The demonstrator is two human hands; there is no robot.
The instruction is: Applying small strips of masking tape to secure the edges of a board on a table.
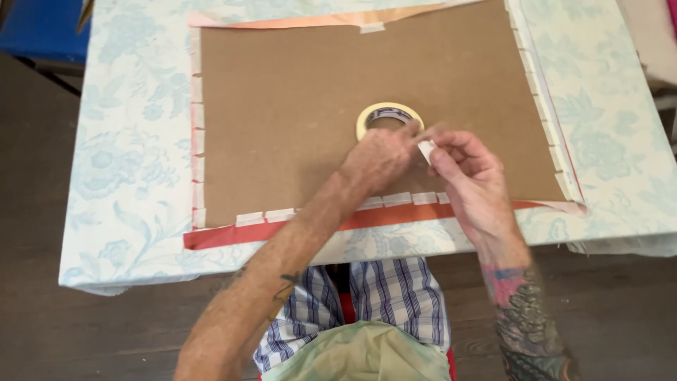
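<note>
A brown board [296, 92] lies on a table covered with a pale blue floral cloth [127, 176]. Short strips of masking tape [395, 200] run along its edges over a red-orange sheet [233, 234] underneath. A roll of masking tape [374, 111] rests on the board. My left hand [377, 161] grips the roll's near side. My right hand [469, 176] pinches a small piece of tape [426, 150] between thumb and fingers, right beside the left hand.
A blue object [42, 28] sits at the far left corner beyond the table. A pale surface [652, 35] shows at the far right. Dark wooden floor [84, 331] surrounds the table. My checked shirt [395, 296] is below the table's near edge.
</note>
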